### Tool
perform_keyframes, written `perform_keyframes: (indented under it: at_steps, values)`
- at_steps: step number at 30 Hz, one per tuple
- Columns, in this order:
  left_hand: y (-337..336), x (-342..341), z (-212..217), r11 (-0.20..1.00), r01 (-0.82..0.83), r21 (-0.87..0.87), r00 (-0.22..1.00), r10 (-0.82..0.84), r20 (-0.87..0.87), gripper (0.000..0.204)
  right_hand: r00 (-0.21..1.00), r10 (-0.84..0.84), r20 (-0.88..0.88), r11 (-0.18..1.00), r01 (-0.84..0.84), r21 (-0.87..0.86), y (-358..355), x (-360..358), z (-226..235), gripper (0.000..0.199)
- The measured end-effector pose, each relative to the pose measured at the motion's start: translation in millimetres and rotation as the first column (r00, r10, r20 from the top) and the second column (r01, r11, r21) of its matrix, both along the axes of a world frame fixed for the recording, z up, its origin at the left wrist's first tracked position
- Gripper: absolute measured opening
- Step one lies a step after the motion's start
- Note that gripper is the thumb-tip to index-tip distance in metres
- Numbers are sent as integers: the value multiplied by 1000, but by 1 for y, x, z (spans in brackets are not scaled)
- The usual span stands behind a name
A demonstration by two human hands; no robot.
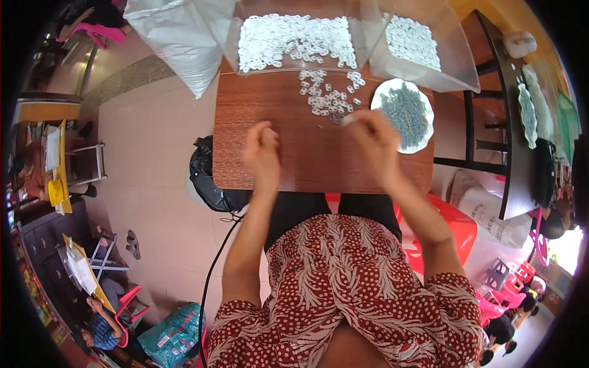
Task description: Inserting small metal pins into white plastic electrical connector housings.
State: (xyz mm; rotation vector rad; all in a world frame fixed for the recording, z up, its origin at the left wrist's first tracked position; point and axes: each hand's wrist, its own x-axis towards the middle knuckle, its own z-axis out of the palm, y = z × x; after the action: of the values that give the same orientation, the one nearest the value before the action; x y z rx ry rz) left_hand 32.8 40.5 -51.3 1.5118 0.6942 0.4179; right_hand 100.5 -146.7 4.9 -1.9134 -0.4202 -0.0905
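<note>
A person in a red-and-cream patterned top is sitting at a brown table (pixel 307 162), 2 bare hands working above the wood. The left hand (pixel 262 156) is hovering over the table's left side, its fingers curling toward the thumb; from here I cannot tell whether it is grasping anything. The right hand (pixel 375 136) is bending its fingers inward near the loose small white pieces (pixel 331 101), a pale speck showing at its blurred fingertips, so whether it is gripping or free I cannot tell. Those loose pieces are lying scattered toward the far middle of the table, with a few tiny metal bits (pixel 335 118) at their near edge. Just beside the right hand, a scalloped white plate (pixel 429 130) is holding a heap of thin grey pins (pixel 402 113). Behind, 2 clear bins, the left bin (pixel 362 58) and the right bin (pixel 454 70), are holding many more white pieces. A white sack (pixel 178 40) is slumping by the far left corner, and a black bag (pixel 205 172) is resting beside the table.
</note>
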Motion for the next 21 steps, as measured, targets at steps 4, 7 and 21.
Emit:
perform_keyframes:
  at_steps: [4,7,21]
  values:
    - [80,43,-53,767,-136,627,990,132,54,16,971,-222,84,975,224,-15,-40,60,27,9]
    - [89,73,-54,592,-140,794,987,144,66,18,948,-304,99,952,307,-17,-70,104,36,16]
    - [92,107,-62,367,13,930,975,201,-92,18,802,-181,569,740,492,-458,-126,198,2,15]
